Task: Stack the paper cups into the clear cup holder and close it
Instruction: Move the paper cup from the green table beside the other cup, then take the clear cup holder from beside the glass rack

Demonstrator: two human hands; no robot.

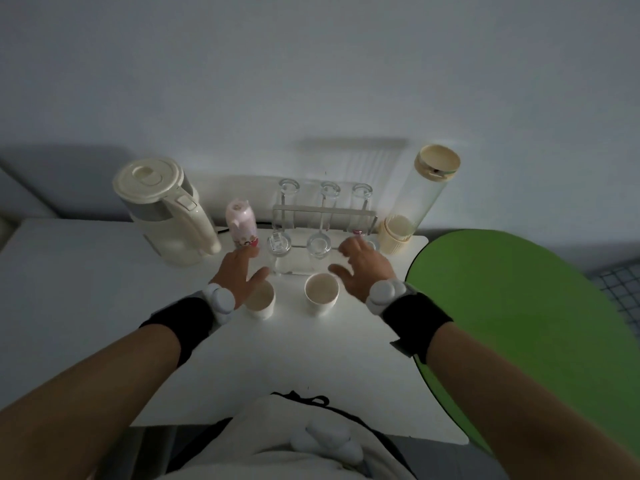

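Observation:
Two white paper cups stand upright on the white table: one partly under my left hand, the other between both hands. Both hands hover with fingers spread and hold nothing; my right hand is just right of the second cup. The tall clear cup holder stands at the back right, with a cream lid on top and a cream base. A cup seems to sit inside its bottom.
A cream electric kettle stands at the back left, a pink bottle beside it. A rack of clear glasses runs along the back. A round green surface adjoins the table's right edge.

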